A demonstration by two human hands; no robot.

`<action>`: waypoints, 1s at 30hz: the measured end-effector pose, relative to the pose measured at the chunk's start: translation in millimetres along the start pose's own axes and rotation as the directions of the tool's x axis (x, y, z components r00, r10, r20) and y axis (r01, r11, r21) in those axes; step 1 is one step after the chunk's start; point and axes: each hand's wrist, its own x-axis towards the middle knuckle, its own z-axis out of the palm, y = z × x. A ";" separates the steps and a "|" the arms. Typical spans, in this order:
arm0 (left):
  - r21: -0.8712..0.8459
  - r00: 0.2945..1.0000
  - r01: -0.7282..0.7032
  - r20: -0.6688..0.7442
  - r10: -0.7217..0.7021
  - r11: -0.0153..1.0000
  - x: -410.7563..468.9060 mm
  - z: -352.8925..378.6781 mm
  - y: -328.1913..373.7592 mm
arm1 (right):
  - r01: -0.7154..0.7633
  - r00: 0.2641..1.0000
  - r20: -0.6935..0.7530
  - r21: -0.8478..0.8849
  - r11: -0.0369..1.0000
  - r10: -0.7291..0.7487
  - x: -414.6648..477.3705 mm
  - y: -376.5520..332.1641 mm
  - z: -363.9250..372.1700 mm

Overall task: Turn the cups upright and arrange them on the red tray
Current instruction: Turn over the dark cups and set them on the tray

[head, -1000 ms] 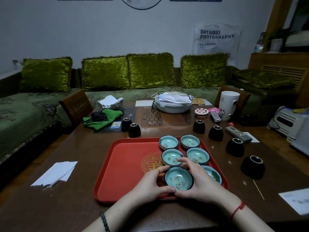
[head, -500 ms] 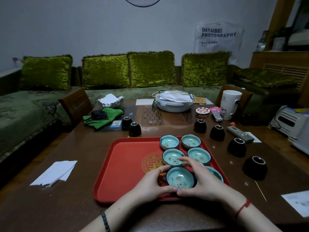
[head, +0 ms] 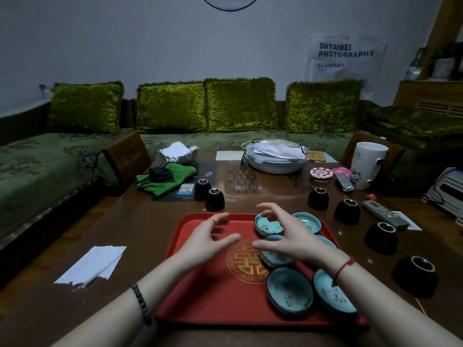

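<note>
About halfway: upright cups (head: 290,289) on the red tray (head: 200,296), inverted cups (head: 380,237) left on the table (head: 82,311).
Left hand (head: 206,239) and right hand (head: 288,236) hover over the tray, fingers loosely spread, holding nothing. Apparently six cups sit upright in its right half, though the right hand covers some. Six wait upside down: four to the right, two past the far edge.

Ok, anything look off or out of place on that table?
Yes: six black cups sit upside down on the table, off the red tray: two beyond its far edge, four along its right side. The six upright cups crowd the tray's right half. Nothing looks spilled or broken.
</note>
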 end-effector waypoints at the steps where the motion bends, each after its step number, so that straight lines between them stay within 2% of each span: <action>1: 0.007 1.000 0.010 -0.027 -0.009 1.000 6.5 -5.3 -1.6 | 0.002 1.000 0.000 0.007 1.000 -0.002 10.0 -0.7 2.4; 6: 0.095 0.991 0.060 -0.125 -0.048 0.994 43.2 -24.5 -14.9 | -0.026 1.000 -0.014 0.055 0.998 0.027 63.2 4.5 18.2; 10: 0.088 0.979 0.112 -0.179 -0.095 0.990 72.2 -31.8 -33.1 | -0.048 0.998 -0.025 0.090 0.995 0.051 103.0 14.5 35.1; 16: 0.101 0.971 0.191 -0.166 -0.173 0.976 113.6 -30.4 -64.3 | -0.074 0.997 -0.022 0.122 0.990 0.077 154.4 31.6 61.0; 24: 0.053 0.968 0.222 -0.131 -0.213 0.974 155.9 -20.1 -92.6 | -0.128 0.992 -0.002 0.133 0.983 0.129 200.6 49.4 92.1; 30: 0.104 0.972 0.166 -0.187 -0.145 0.981 167.6 -11.3 -97.9 | -0.103 0.995 0.001 0.068 0.992 0.103 210.4 53.3 102.6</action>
